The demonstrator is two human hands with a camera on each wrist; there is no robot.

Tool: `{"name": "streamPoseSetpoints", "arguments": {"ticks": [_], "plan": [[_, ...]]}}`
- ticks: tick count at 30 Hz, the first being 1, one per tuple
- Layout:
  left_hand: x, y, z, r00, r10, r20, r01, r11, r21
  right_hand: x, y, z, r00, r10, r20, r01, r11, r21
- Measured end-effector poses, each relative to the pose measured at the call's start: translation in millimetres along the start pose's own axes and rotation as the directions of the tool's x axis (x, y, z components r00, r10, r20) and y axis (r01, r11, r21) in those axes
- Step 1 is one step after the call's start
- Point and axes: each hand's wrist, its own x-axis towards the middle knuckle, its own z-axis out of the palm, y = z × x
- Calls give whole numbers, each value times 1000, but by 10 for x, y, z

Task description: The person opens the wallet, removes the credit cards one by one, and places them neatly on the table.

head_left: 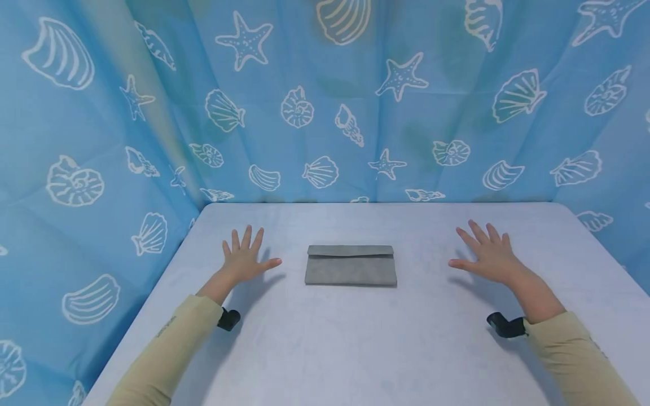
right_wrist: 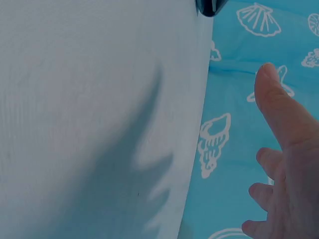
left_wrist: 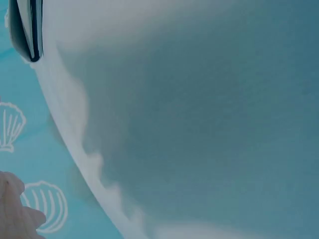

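A grey case (head_left: 350,269) with a flap folded along its far edge lies on the white table, between the two hands. Its end (left_wrist: 27,30) shows at the top left of the left wrist view, and a dark bit of it pokes in at the top of the right wrist view. To the left of the case, my left hand (head_left: 242,264) hovers with fingers spread, its shadow falling on the cloth. My right hand (head_left: 492,260) is held likewise on the other side, thumb toward the case. Both hands hold nothing and are apart from the case.
The white table (head_left: 345,349) has rounded far corners. Behind it and along both sides hangs a blue curtain (head_left: 335,73) printed with white shells and starfish. A black wrist camera (head_left: 229,320) sticks out from the left sleeve, another (head_left: 505,326) from the right.
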Motion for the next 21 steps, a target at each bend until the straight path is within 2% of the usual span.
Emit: {"name": "streamPoseSetpoints", "arguments": {"ticks": [6,12,21], "plan": [[-78,72,26,1000,23,-6,-23,1000,16,40,-146,30,999,-33,4,33,999,-2],[-171,284,29,995,100,5,-100,995,5,89,-319,63,998,-62,2,62,998,19],[-320,664,143,966,254,45,-256,966,45,256,-594,183,984,-176,-5,173,966,193]]}}
